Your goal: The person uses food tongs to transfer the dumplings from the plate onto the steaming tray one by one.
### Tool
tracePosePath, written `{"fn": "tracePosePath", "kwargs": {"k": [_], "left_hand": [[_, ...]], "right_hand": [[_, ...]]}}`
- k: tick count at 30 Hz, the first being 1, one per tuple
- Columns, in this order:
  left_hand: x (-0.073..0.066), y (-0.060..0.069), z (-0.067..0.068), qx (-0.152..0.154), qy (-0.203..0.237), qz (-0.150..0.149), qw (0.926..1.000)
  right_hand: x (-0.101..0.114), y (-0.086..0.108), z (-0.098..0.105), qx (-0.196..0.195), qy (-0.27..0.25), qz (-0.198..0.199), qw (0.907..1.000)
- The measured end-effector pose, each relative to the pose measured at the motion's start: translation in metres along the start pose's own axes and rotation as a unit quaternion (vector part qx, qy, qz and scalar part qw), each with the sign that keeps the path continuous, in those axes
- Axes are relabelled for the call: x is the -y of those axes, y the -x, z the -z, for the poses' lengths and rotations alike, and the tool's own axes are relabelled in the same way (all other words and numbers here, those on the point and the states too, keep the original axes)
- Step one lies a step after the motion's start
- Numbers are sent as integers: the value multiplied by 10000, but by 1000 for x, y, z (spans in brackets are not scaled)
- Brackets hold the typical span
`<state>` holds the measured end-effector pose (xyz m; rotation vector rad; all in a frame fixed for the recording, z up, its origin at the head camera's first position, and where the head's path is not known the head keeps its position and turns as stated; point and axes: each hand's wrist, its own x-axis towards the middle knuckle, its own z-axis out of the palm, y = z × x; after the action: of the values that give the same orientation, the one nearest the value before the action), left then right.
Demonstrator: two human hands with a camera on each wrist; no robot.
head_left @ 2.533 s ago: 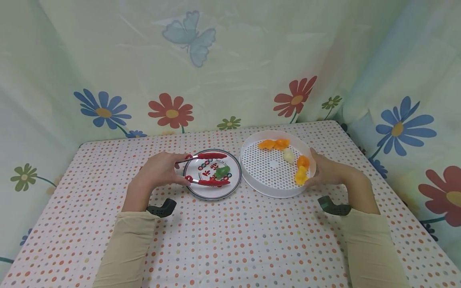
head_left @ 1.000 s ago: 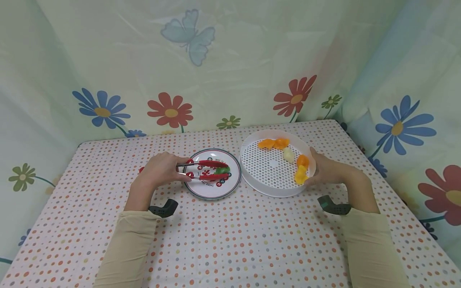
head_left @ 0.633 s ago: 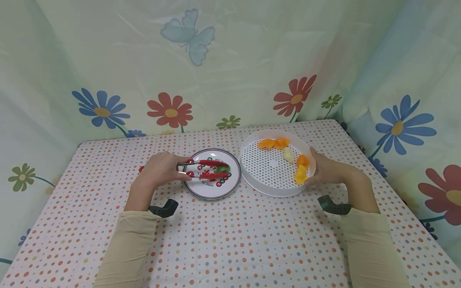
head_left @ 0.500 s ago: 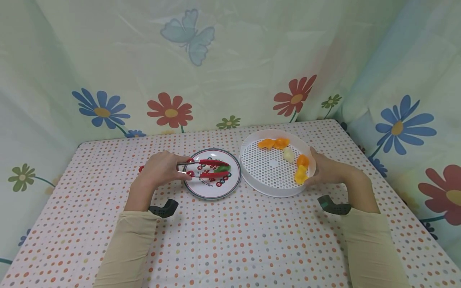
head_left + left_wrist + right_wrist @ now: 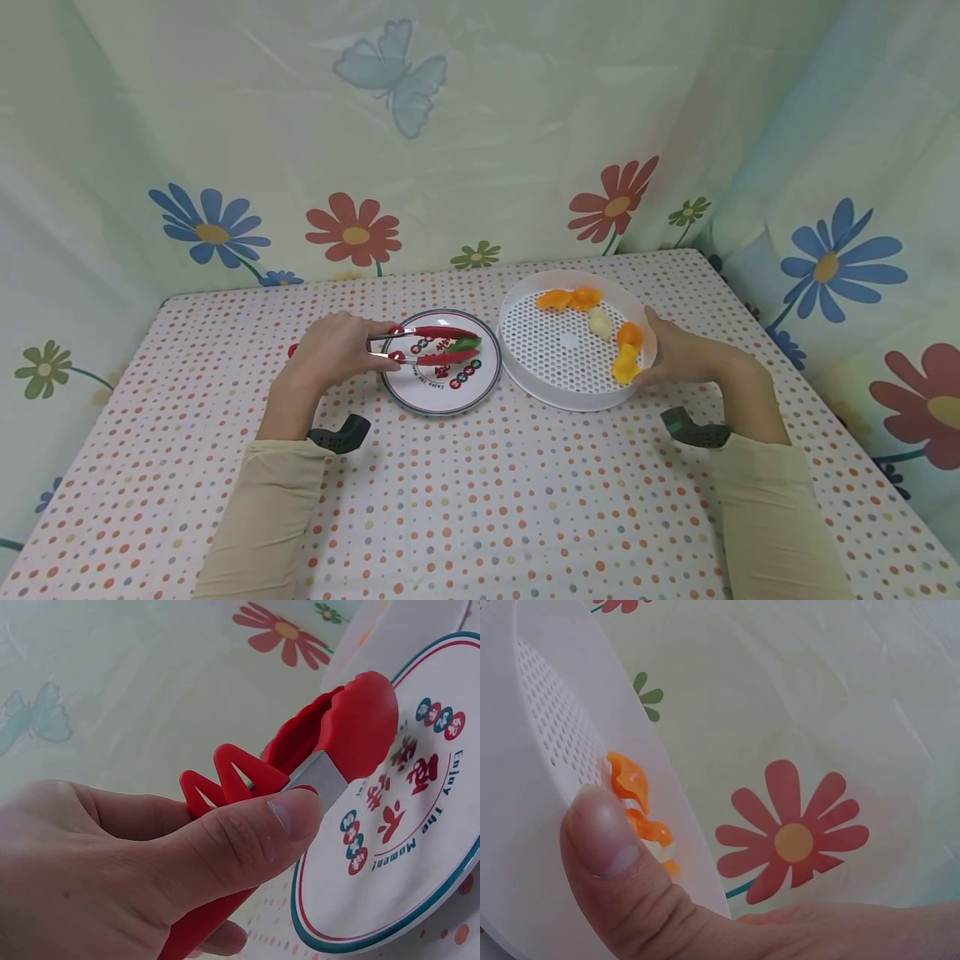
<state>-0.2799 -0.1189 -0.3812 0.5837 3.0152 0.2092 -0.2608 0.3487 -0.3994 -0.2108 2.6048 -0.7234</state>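
My left hand (image 5: 333, 354) holds red-tipped tongs (image 5: 360, 720) by their metal arms over a round white plate (image 5: 427, 398) with a dark green rim. Between the tong tips is a small green dumpling-shaped piece (image 5: 465, 342); in the left wrist view the tong heads hide it. On the right, my right hand (image 5: 678, 354) grips the side wall of a round white steamer basket (image 5: 555, 398) with a perforated floor. In the right wrist view its thumb lies over the wall. Inside the basket sit orange pieces (image 5: 570, 299), a cream piece (image 5: 600, 323) and a yellow piece (image 5: 626, 364).
Plate and basket stand side by side, almost touching, towards the back of a table with a dotted cloth (image 5: 480, 500). A flowered curtain (image 5: 495, 167) hangs behind the table and along both sides.
The tong arms, wide apart around the green piece at first, have come together on it. The green piece has shifted slightly towards the back. My right hand and the basket have stayed in place.
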Motion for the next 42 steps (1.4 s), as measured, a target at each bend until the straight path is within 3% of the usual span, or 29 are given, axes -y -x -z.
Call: {"fn": "tracePosePath", "kwargs": {"k": [12, 20, 30, 42], "left_hand": [[-3, 3, 6, -548, -22, -140, 9984], [-10, 9, 13, -1201, -79, -559, 9912], [-31, 9, 17, -1771, -338, -972, 9788], [-66, -7, -1, -1882, -507, -1219, 9732]], "right_hand": [[1, 1, 0, -17, 24, -51, 10000], [2, 0, -1, -46, 20, -17, 10000], [0, 2, 0, -68, 76, 14, 9999], [4, 2, 0, -87, 234, -39, 9997]]}}
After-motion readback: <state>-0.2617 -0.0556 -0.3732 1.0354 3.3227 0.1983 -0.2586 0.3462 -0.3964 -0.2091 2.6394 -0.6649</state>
